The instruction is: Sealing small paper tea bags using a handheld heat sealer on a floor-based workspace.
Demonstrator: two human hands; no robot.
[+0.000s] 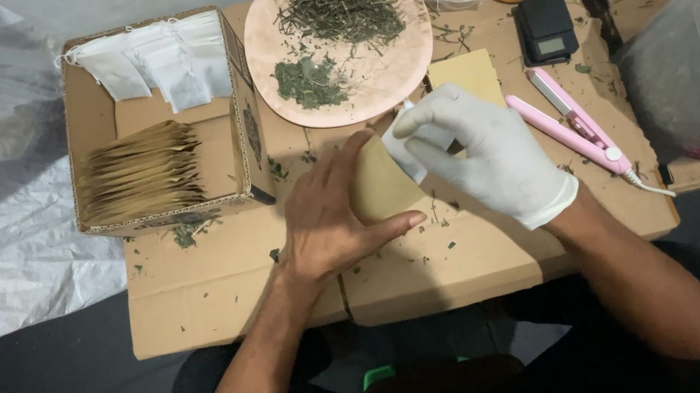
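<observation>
While both hands meet over the brown paper pouch (382,189), the scene reads so:
Right hand (482,154): gloved in white, fingers closed on a small white filter bag (405,153) at the pouch's mouth.
Left hand (330,219): bare, spread flat, pressing the pouch onto the cardboard tabletop (222,286).
Beyond: pink plate (388,84) of dried herbs (336,7), just above the hands.
Right side: pink sealing iron (578,127), black pocket scale (546,28).
Left side: cardboard box (90,108) with stacked brown pouches (139,171) and white filter bags (153,58).
</observation>
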